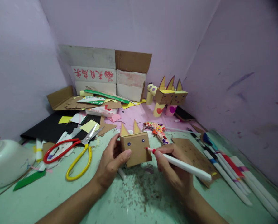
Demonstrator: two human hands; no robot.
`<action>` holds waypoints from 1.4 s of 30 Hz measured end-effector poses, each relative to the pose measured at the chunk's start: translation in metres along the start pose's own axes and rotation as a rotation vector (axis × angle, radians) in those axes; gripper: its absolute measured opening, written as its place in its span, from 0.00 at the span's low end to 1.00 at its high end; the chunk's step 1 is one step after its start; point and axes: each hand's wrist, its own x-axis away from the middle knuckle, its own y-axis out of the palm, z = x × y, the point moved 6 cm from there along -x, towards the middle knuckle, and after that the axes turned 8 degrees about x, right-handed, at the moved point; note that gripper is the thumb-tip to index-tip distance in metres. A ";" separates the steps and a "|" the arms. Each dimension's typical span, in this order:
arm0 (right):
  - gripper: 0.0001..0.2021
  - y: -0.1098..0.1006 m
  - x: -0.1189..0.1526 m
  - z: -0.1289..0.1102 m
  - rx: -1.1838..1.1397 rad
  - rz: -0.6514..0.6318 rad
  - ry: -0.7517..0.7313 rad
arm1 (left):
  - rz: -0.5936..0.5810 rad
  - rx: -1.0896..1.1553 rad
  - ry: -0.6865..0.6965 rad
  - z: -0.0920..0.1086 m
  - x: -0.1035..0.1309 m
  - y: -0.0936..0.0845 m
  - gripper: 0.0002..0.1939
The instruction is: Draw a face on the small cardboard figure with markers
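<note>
My left hand (112,160) grips a small brown cardboard box (136,152) by its left side, thumb on the front. Two pointed yellow ears stand on top of the box, and two dark blue eyes are drawn on its face. Between the thumb and fingers of my right hand (174,165) is a white marker pen (185,168) with a red tip. That tip points at the right part of the box's face, where a small red mark shows; whether it touches I cannot tell. A patterned glue gun (159,130) lies just behind the box.
Scissors (83,149) with red and yellow handles lie at left, near a white bowl (8,161). Several markers (232,174) and a cardboard sheet (190,155) lie at right. Finished box-headed figures (164,98) stand behind. Cardboard scraps (75,104) pile up before an opened carton (94,77).
</note>
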 end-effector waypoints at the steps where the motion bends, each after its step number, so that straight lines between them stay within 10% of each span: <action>1: 0.07 0.000 0.000 0.000 0.001 0.006 -0.005 | 0.003 0.001 0.004 0.000 0.000 0.000 0.39; 42: 0.04 -0.006 0.000 0.001 -0.084 0.037 -0.011 | 0.017 -0.007 0.002 0.000 -0.001 -0.001 0.40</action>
